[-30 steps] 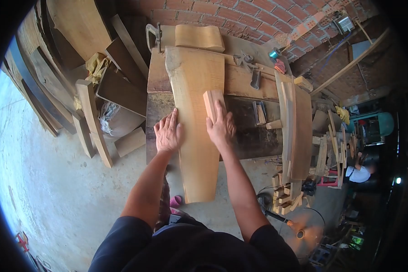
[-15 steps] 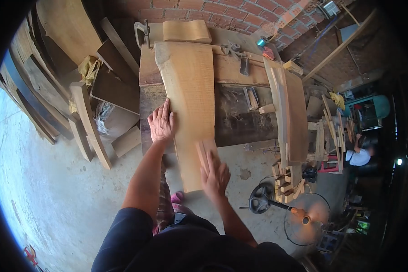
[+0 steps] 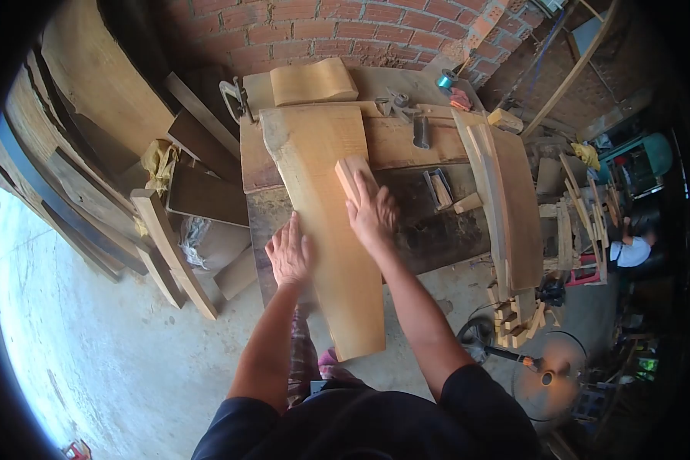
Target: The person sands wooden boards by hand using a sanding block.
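Note:
A long, pale wooden board (image 3: 322,222) lies lengthwise over the workbench, its near end sticking out past the bench edge. My right hand (image 3: 373,216) is wrapped round a small wooden block (image 3: 353,175), which rests on the board near its right edge. Against the board's left edge, my left hand (image 3: 290,251) lies flat with its fingers spread, holding nothing. The underside of the block is hidden.
A curved wood piece (image 3: 313,81) and a clamp (image 3: 236,98) are at the bench's back. Long planks (image 3: 517,207) stand at the right, near a fan (image 3: 548,377). Boards (image 3: 100,69) lean at the left. A person (image 3: 631,250) is at the far right.
My right hand and the block moved toward me along the board, then away again to its middle. My left hand stays at the left edge. The camera view has shifted.

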Tool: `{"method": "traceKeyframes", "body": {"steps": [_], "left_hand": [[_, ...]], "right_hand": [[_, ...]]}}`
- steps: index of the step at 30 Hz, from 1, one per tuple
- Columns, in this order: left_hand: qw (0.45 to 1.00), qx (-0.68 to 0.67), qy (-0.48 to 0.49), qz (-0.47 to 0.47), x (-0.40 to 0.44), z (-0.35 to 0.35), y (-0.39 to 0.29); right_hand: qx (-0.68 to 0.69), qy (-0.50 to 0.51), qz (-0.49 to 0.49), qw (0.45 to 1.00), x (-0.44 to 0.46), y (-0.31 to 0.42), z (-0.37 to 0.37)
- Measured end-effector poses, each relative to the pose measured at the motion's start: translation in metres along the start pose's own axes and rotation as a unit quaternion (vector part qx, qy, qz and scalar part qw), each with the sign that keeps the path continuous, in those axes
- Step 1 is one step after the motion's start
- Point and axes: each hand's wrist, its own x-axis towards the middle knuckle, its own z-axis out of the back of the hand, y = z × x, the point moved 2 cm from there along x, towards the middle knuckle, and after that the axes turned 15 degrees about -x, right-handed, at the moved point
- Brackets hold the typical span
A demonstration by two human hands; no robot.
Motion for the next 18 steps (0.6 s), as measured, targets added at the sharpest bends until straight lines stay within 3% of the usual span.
{"method": "traceKeyframes", "body": {"steps": [4,7,11,16,18], "left_hand": [[0.999,0.013,0.017,0.027,0.002,0.006,-0.011],[1.000,0.015,0.012,0.018,0.001,0.005,-0.010],[1.000,0.019,-0.008,-0.010,-0.001,0.001,-0.007],[1.000,0.013,-0.007,-0.013,-0.004,0.000,-0.005],[1.000,0.013,-0.009,-0.010,-0.001,0.001,-0.005]], "right_hand": [[0.042,0.038,-0.041,0.998,0.082,0.012,0.003],[0.035,0.054,-0.047,0.997,0.062,0.013,0.007],[0.040,-0.003,-0.009,0.999,-0.046,0.005,0.004],[0.061,0.048,0.012,0.997,-0.240,-0.011,0.024],[0.056,0.049,0.018,0.997,-0.261,-0.010,0.028]]}}
